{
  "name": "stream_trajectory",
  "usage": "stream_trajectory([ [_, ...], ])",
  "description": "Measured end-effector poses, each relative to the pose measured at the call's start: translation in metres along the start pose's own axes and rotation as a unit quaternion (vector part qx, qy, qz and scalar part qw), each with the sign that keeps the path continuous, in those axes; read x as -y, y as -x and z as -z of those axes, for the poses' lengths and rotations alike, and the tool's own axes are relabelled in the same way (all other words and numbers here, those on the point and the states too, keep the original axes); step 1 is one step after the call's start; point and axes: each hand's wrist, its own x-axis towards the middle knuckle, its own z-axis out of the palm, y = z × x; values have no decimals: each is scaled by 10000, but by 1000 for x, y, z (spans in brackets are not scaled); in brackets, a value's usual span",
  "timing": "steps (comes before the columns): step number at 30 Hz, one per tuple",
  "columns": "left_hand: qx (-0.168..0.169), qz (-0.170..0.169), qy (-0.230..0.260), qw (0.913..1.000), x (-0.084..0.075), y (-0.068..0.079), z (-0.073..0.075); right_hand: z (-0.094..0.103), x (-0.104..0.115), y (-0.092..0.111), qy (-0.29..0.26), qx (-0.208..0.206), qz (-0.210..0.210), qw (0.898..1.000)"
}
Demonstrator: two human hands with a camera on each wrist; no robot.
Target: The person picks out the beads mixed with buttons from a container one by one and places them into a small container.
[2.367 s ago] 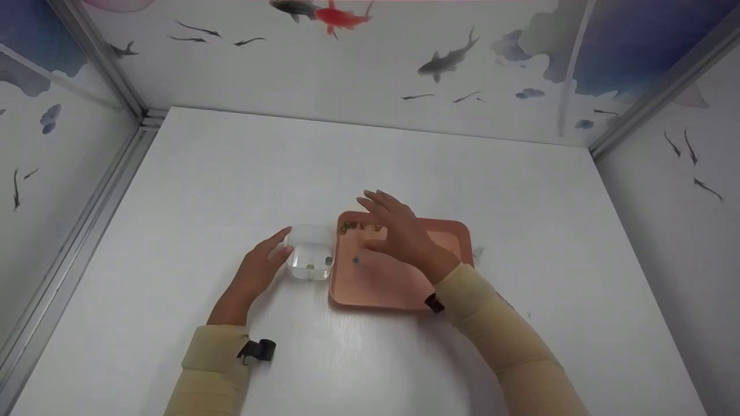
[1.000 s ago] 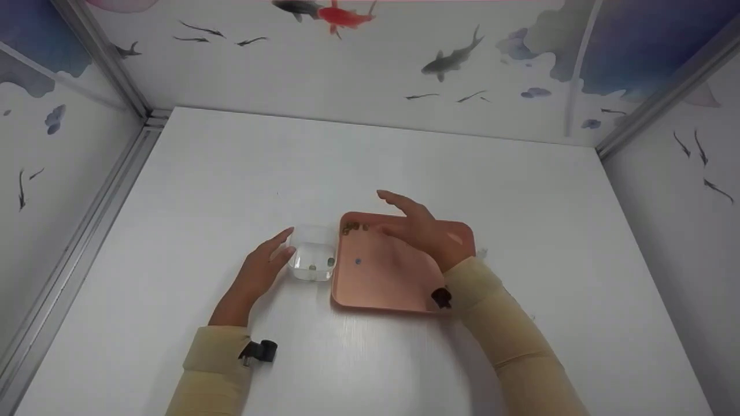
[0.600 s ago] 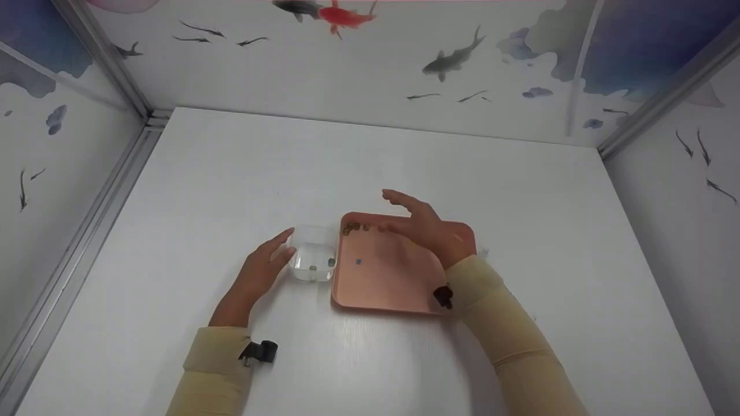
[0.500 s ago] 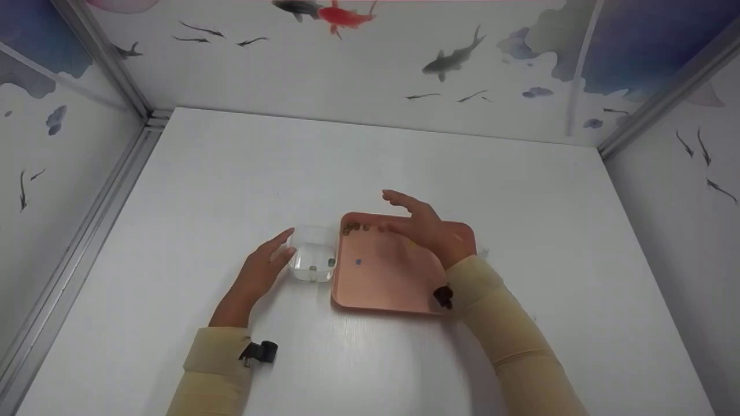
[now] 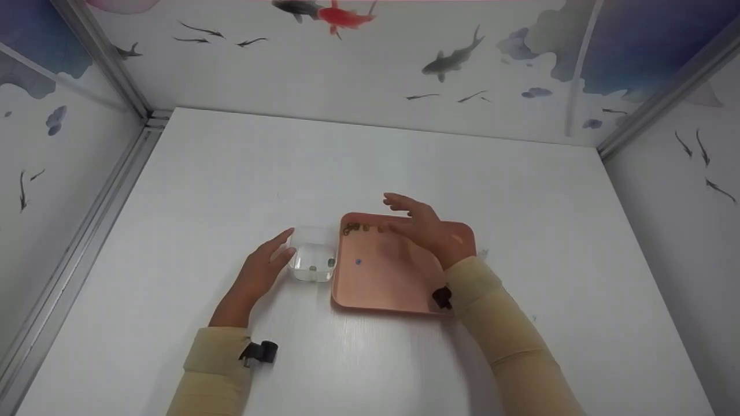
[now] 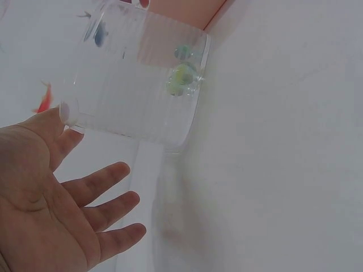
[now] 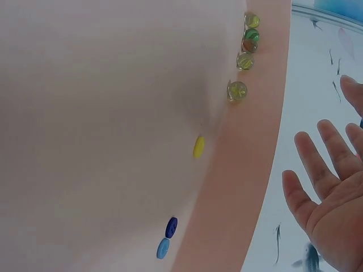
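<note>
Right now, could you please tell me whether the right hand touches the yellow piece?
Apart: the right wrist view shows the tray's rim between the yellow piece and the right hand.

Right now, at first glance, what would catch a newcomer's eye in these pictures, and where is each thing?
Probably the pink tray comes first, on the white table, with the right hand over its far side. Next is the clear container just left of the tray, with the left hand at its left side. Then perhaps the red fish on the back wall, near the top of the head view.
</note>
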Motion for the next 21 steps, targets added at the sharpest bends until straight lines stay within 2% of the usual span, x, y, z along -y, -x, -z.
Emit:
stream_trajectory([
  [10,10,-30,-31,10000,1,0,-1,-2,-2,-1,293,15,-166,9994],
  [16,11,12,-32,10000,0,0,0,-2,-4,-2,122,118,-437,9989],
  [21,11,33,-63,10000,0,-1,1,-2,-3,-3,268,-31,-269,9993],
])
